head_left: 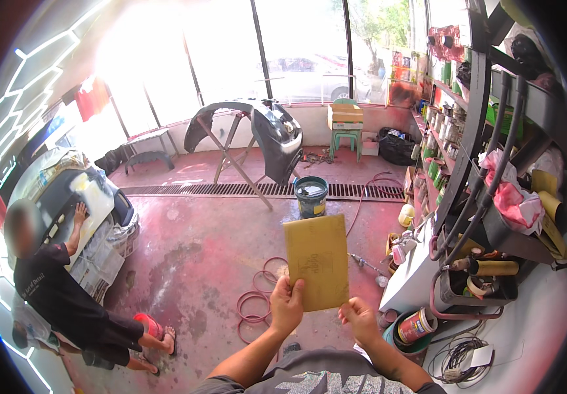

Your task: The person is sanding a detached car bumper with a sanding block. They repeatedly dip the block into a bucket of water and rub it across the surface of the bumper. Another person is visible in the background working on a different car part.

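Note:
In front of me I hold up a sheet of sandpaper (319,246), its yellow-brown backing with faint dark print facing me. My left hand (287,305) is closed on the sheet's lower left edge, thumb lying on the near face. At the lower right corner, my right hand (361,320) pinches the paper between thumb and curled fingers. The sheet stands nearly upright, tilted slightly. Just beyond its top edge is a dark bucket (311,209) with liquid in it.
A dark car bumper (280,141) rests on a crossed-leg stand ahead. At left, a person (76,289) touches a masked car (99,197). A red hose (252,307) coils on the floor. Shelves of cans (444,128) and a tool cart (474,299) line the right.

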`<state>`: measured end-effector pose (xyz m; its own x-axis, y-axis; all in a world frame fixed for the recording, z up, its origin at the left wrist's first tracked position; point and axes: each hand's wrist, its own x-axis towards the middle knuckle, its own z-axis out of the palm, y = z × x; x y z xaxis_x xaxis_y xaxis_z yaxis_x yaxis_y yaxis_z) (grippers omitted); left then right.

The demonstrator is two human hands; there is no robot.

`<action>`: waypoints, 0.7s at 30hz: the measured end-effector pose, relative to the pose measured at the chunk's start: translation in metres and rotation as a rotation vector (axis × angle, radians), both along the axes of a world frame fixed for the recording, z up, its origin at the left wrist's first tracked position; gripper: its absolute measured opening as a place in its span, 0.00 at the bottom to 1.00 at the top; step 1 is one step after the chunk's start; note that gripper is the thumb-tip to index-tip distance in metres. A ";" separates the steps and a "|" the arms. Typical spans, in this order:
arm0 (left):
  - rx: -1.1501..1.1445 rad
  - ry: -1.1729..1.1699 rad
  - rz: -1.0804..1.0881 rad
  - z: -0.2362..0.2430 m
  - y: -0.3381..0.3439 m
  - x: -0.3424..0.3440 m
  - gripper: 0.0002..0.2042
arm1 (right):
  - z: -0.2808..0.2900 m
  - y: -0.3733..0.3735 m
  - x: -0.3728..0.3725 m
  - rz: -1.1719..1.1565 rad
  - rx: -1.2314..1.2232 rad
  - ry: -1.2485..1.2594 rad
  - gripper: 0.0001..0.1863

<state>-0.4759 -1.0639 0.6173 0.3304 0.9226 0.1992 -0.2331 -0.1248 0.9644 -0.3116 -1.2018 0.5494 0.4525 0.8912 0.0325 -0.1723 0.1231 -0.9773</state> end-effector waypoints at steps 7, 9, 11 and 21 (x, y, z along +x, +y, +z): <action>0.355 0.924 -0.683 -0.043 -0.023 -0.018 0.16 | 0.043 0.005 0.055 -0.407 -0.055 -0.545 0.08; 0.717 0.851 -0.323 -0.014 -0.046 -0.016 0.15 | 0.060 0.002 0.057 -0.182 0.022 -1.011 0.08; 0.911 0.689 -0.236 0.005 -0.032 0.011 0.13 | 0.064 -0.004 0.052 0.014 0.053 -1.150 0.08; 0.636 0.631 -0.344 0.016 -0.018 0.029 0.11 | 0.085 0.001 0.027 -0.128 -0.060 -1.048 0.09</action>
<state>-0.4472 -1.0816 0.6330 0.7807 0.5355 0.3221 0.1844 -0.6898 0.7001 -0.2849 -1.2008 0.6345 0.3141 0.8519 0.4191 0.7721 0.0277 -0.6349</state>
